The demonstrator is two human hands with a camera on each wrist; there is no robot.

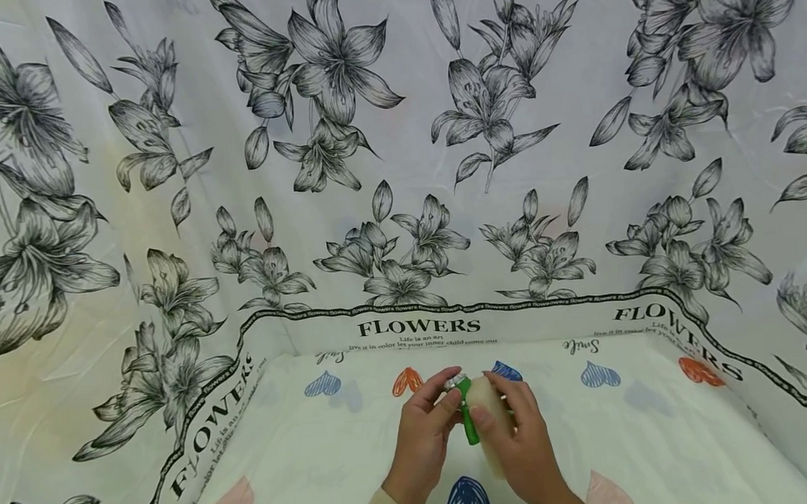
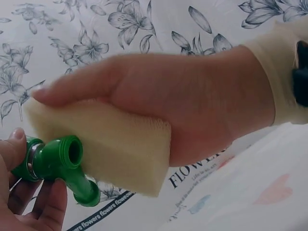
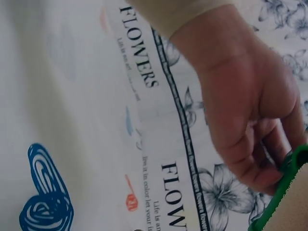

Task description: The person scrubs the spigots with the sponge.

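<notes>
In the head view my left hand (image 1: 418, 438) pinches a green plastic tap (image 1: 471, 430) with a silvery end, its thumb and fingers around that upper end. My right hand (image 1: 523, 440) grips a pale cream sponge block (image 1: 491, 403) against the tap's right side. The left wrist view shows the tap's round open mouth and bent spout (image 2: 82, 185) in front of the sponge (image 2: 115, 149); a metal ring circles its body. In the right wrist view only the tap's green edge (image 3: 276, 204) and a corner of the sponge (image 3: 294, 207) show beside the left hand.
A white cloth (image 1: 318, 447) printed with hearts covers the surface under the hands. White curtains (image 1: 418, 145) with black lily drawings rise at the back and both sides, with a dark "flowers" border (image 1: 461, 307) along their lower part.
</notes>
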